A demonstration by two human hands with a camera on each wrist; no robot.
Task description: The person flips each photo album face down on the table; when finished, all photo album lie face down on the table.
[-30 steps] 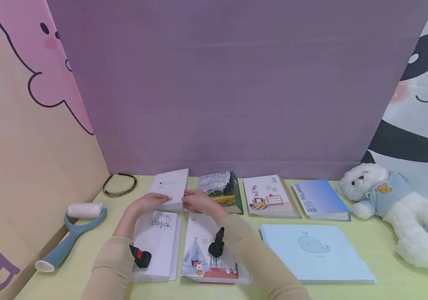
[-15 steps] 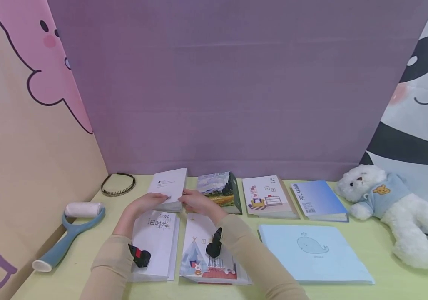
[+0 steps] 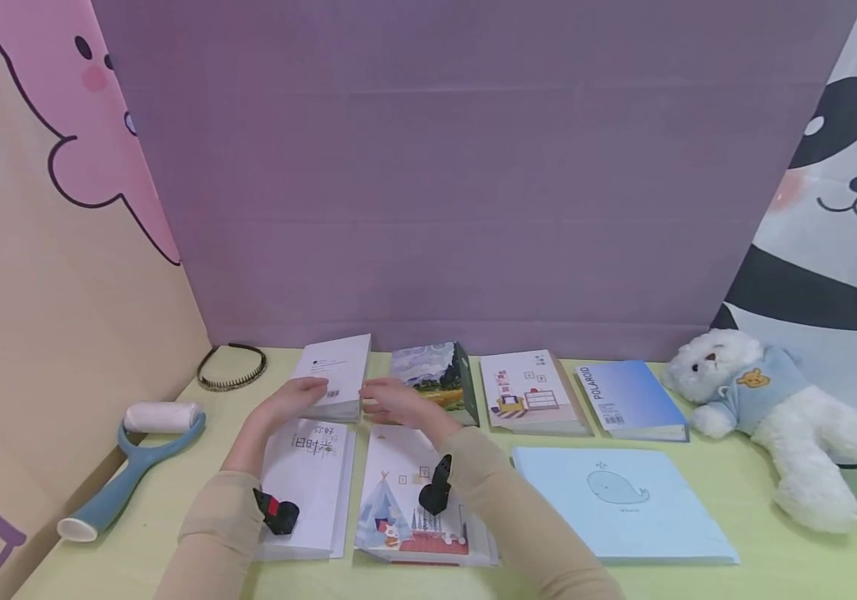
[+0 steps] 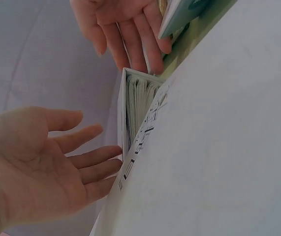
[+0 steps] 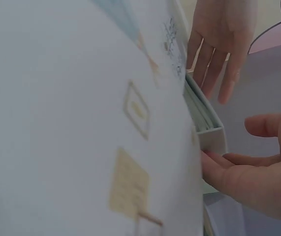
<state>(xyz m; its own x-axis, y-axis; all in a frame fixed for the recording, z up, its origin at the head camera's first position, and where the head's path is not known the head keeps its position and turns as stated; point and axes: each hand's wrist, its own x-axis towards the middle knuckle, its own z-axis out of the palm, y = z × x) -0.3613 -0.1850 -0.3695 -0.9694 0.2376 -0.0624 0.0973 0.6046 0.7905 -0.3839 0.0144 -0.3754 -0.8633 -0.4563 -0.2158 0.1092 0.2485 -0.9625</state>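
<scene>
At the back left of the table lies a white photo album (image 3: 334, 375), its back cover up with a barcode showing; its page edges face the person. My left hand (image 3: 291, 400) is at its left side, fingers extended and thumb raised off the cover. In the left wrist view that hand (image 4: 51, 164) has its fingertips right at the album's side. My right hand (image 3: 398, 402) is at the opposite side. The right wrist view shows this hand (image 5: 263, 172) with its thumb apart and fingertips against the album's edge (image 5: 213, 141).
Closer in lie a white album with black characters (image 3: 301, 492), a tent-picture album (image 3: 406, 533) and a light blue whale album (image 3: 616, 525). Rightward stand a landscape-cover album (image 3: 428, 375), a furniture-picture album (image 3: 522, 387), a blue one (image 3: 631, 396) and a teddy bear (image 3: 766, 400). A lint roller (image 3: 128, 467) and headband (image 3: 233, 385) lie left.
My left thumb has come off the album's cover, uncovering the barcode. The right hand's fingers have loosened at its edge. The head view has shifted slightly, moving everything a little left.
</scene>
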